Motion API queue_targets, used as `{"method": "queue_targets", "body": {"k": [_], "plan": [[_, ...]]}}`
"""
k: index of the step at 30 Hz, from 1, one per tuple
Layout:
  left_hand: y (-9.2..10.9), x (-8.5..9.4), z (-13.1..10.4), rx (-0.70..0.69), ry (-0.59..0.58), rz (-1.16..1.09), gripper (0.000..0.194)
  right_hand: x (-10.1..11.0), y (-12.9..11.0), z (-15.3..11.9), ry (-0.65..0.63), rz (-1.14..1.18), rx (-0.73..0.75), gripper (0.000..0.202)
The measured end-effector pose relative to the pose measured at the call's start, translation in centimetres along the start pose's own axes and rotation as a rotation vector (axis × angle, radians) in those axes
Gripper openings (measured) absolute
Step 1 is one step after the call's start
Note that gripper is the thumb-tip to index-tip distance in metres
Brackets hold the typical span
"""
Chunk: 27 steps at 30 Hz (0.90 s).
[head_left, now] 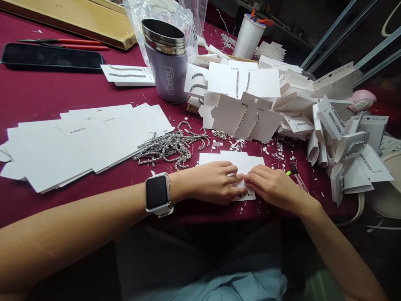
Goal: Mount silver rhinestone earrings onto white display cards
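A white card [209, 158] lies on the dark red cloth near the table's front edge. My left hand [216, 182], with a watch on its wrist, rests on the card, its fingers slightly bent and reaching right. My right hand [271, 184] meets it over the card's middle, fingers pressed together at the tips. Anything between those fingertips is too small or hidden to make out. Just left of the card sits a tangled pile of sparkling chain strips [172, 146]. Flat white cards printed MNG [72, 142] are stacked at the left.
Behind my hands stand a lilac tumbler [171, 71], cards bearing chain strips [250, 119] and a thread spool [249, 37]. Folded cards [351, 154] heap up at the right. A phone [53, 57] lies at the back left. White scraps dot the cloth.
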State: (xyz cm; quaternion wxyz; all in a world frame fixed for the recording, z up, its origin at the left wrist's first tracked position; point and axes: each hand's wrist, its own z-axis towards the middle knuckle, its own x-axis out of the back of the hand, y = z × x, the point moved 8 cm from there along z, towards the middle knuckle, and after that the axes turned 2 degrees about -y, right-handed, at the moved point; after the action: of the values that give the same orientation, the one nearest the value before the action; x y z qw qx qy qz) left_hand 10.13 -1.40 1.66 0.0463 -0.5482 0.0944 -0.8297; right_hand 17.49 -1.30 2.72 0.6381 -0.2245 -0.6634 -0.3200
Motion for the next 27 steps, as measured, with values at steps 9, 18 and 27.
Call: {"method": "queue_targets", "body": {"k": [9,18,27], "plan": [[-0.1,0.1,0.0,0.006,-0.001,-0.021,0.028,-0.4,0.3,0.1,-0.038,0.046,-0.061,0.023],[0.0,1.1,0.1,-0.041,0.087,0.07,0.028,-0.6,1.1,0.6,-0.101,0.182,-0.07,0.02],[-0.2,0.3,0.1,-0.035,0.023,0.012,0.03,-0.8,1.0,0.2,-0.109,0.195,-0.155,0.017]]}}
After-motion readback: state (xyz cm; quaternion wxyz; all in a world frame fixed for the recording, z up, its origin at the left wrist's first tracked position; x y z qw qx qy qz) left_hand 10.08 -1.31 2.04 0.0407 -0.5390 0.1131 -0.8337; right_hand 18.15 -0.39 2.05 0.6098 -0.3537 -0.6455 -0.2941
